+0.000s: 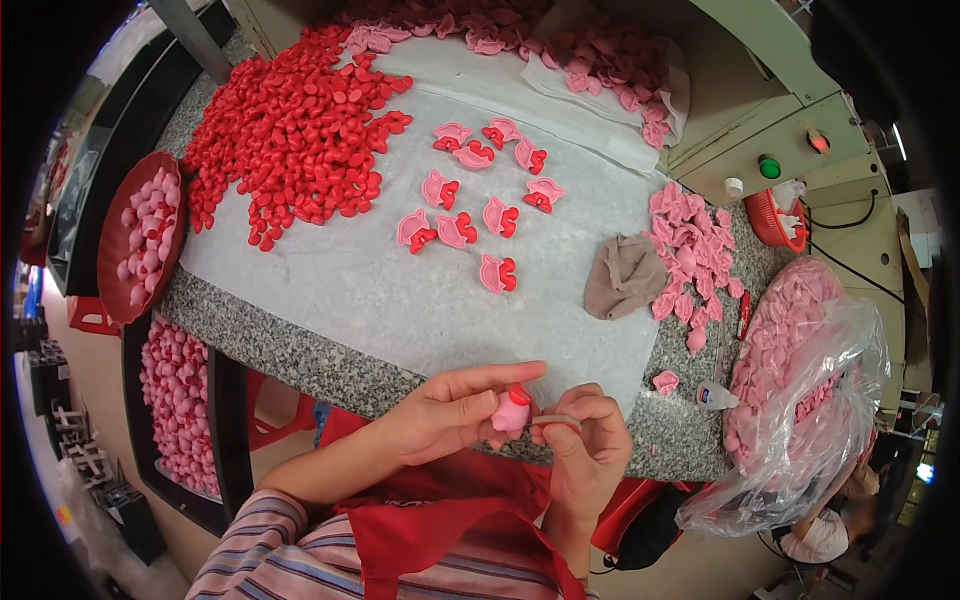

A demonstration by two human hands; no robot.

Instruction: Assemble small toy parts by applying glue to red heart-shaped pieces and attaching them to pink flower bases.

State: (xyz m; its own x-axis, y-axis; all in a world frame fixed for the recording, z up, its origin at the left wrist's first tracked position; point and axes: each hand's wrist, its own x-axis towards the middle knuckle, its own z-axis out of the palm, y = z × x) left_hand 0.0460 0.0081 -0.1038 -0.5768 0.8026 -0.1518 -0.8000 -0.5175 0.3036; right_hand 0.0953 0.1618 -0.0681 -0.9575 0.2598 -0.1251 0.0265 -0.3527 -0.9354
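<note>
My left hand holds a small pink molded figure with a glossy red piece on its top, pinched between thumb and fingers. Close beside it, my right hand is closed on a thin pale strip with a reddish edge, whose kind I cannot make out. Beyond my hands, several pink shell-like pieces with red parts lie spaced out on a white sheet. A crumpled brown cloth rests on the sheet's right side.
A large heap of red pieces covers the far left. Loose pink pieces lie at right, near a small glue-like bottle and a plastic bag of pink parts. A red oval basket overhangs the left edge.
</note>
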